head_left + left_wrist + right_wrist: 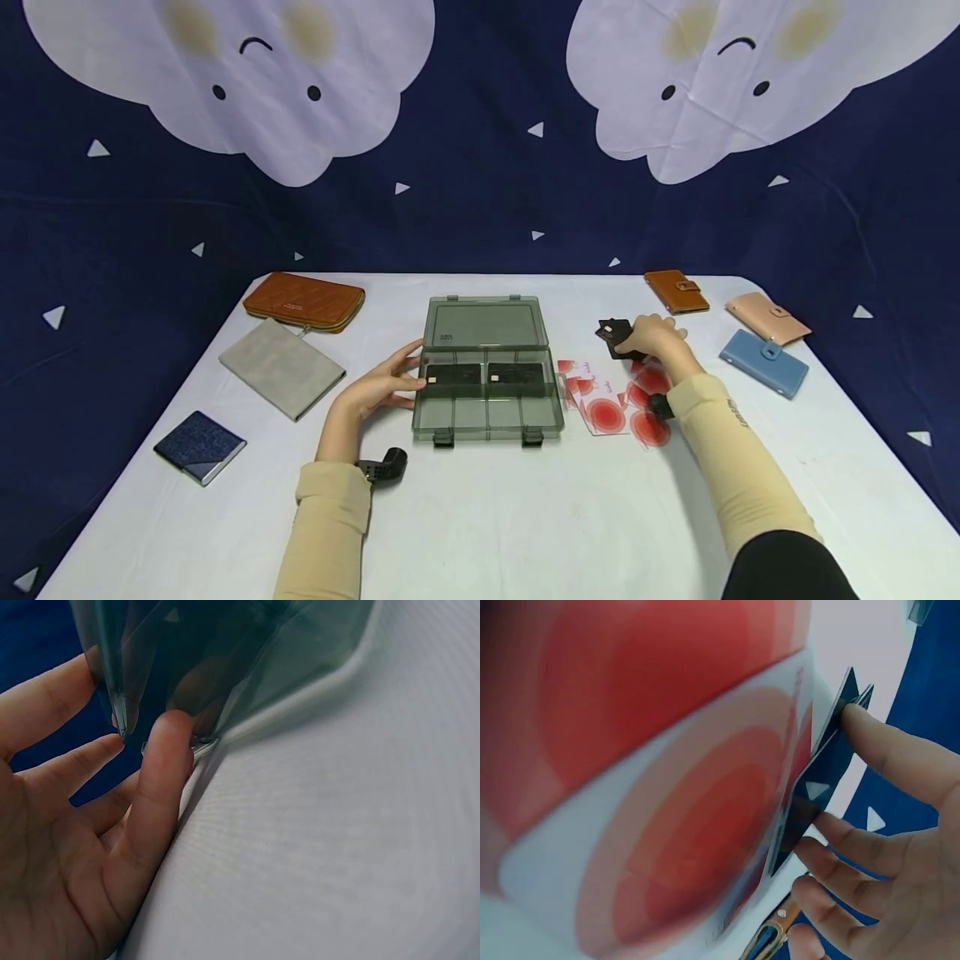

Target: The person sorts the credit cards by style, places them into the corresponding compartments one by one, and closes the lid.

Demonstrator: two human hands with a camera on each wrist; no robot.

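A translucent grey-green organizer box (487, 421) lies with its lid (487, 323) folded back. Two black cards, a left one (453, 375) and a right one (517, 377), sit side by side in its compartments. My left hand (382, 383) touches the box's left side with spread, fairly straight fingers; in the left wrist view its thumb (165, 757) rests against the see-through plastic. To the right of the box, my right hand (656, 337) pinches a black card (613, 332) at a small overlapping pile, thumb at one edge and fingertips at another.
Red-and-white circle-patterned cards (606, 414) overlap between the box and my right forearm. At the right lie a brown card holder (675, 292), a pink one (767, 317) and a blue one (763, 362). Leftward are a brown zip wallet (303, 300), a grey one (281, 367) and a navy one (198, 446).
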